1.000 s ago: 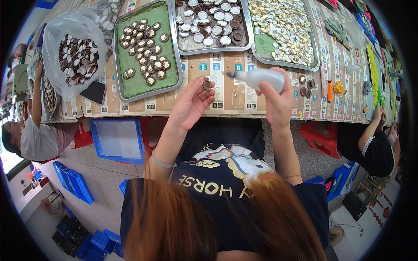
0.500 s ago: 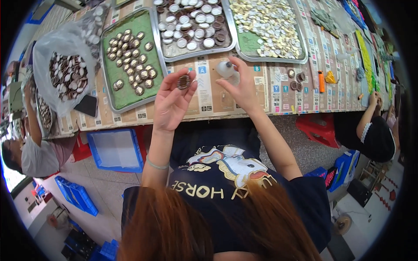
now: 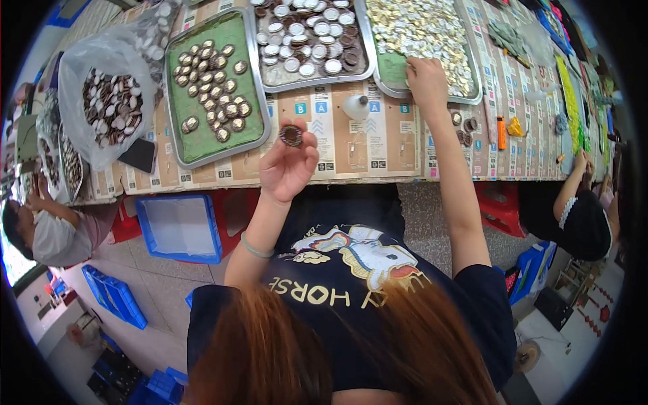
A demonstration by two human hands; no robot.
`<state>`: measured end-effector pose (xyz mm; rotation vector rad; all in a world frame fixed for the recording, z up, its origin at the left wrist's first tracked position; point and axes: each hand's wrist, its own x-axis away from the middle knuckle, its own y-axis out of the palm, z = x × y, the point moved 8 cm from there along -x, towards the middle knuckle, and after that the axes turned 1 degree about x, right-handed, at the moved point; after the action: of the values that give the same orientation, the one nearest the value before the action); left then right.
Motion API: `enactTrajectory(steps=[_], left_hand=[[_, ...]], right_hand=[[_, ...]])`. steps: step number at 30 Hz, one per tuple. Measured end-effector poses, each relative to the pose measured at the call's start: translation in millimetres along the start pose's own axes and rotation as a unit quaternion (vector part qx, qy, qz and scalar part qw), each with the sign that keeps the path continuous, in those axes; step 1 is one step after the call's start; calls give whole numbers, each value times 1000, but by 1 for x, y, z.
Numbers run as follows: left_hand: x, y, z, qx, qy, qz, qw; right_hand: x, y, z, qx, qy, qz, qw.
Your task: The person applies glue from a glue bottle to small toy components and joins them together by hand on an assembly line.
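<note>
Between the fingertips of my left hand (image 3: 289,165) is a dark brown round cap (image 3: 291,136) with a ridged rim, its hollow side facing me. My right hand (image 3: 429,84) reaches over the right tray (image 3: 382,86), fingers drawn together at the edge of a heap of small gold and silver pieces (image 3: 425,30). Whatever its fingertips pinch is hidden. A small white squeeze bottle (image 3: 356,106) with a dark tip stands on the table between my hands.
A left tray (image 3: 260,138) holds gold-topped brown caps (image 3: 219,101); a middle tray (image 3: 370,57) holds white and brown caps (image 3: 314,40). Farther left are a plastic bag (image 3: 74,88) of caps and a phone (image 3: 139,155). An orange lighter (image 3: 501,132) lies right. People sit at both sides.
My right hand has let go of the squeeze bottle, now standing on the table, and moved right and away to the right tray. My left hand still holds the brown cap, slightly farther right.
</note>
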<state>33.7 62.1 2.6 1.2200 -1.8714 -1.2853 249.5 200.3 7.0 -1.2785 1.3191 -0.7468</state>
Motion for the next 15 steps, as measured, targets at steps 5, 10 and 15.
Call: enactTrajectory(steps=[5, 10, 15], left_hand=[[7, -3, 7, -91, 15, 12, 996], [10, -12, 10, -131, 24, 56, 990], [6, -24, -5, -83, -10, 108, 991]], right_hand=[[-2, -9, -8, 3, 17, 64, 998], [23, -39, -16, -339, 119, 85, 929], [73, -29, -87, -623, 225, -90, 744]])
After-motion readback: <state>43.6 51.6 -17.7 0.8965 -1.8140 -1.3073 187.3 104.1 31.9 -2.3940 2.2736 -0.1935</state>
